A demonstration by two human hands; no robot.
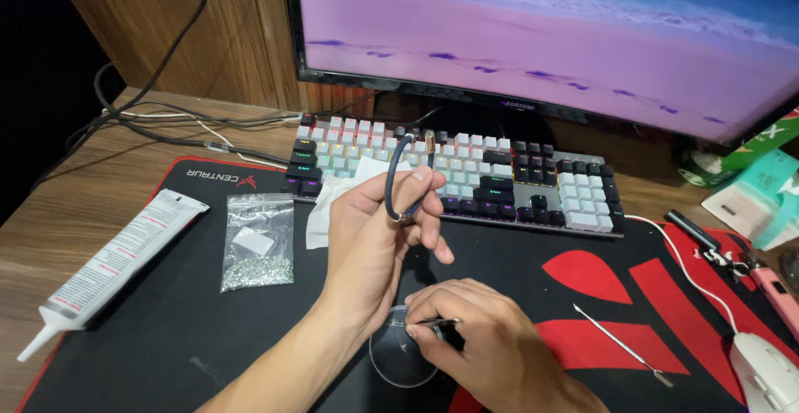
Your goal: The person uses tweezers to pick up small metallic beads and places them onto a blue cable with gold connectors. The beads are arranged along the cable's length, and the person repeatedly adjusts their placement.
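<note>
Two hands work over a black-and-red mat [250, 338] on a wooden desk [50, 246]. The left hand [374, 238] is raised above the mat, its grip clamped on a dark bangle [391, 180] between thumb and fingertips; the bangle stands on edge, its open loop rising toward 12 o'clock, in front of the keyboard [499, 180]. The right hand [483, 330] rests low at 6 o'clock, grip pinched shut on a thin metal pick [433, 322] whose long axis lies nearly level, tip pointing to 9 o'clock over a clear round dish [391, 363] on the mat.

At 9 o'clock of the hands lies a clear bag [258, 242] of small stones, and farther out a white glue tube [116, 267], its nozzle aimed toward 7 o'clock. A white tissue [329, 205] lies between bag and left hand, partly under the keyboard edge. At 3 o'clock a slim metal tool [620, 344] lies slantwise, with a white mouse [766, 371] beyond it. A monitor [541, 38] fills 12 o'clock. Cables [183, 121] trail at 10 o'clock.
</note>
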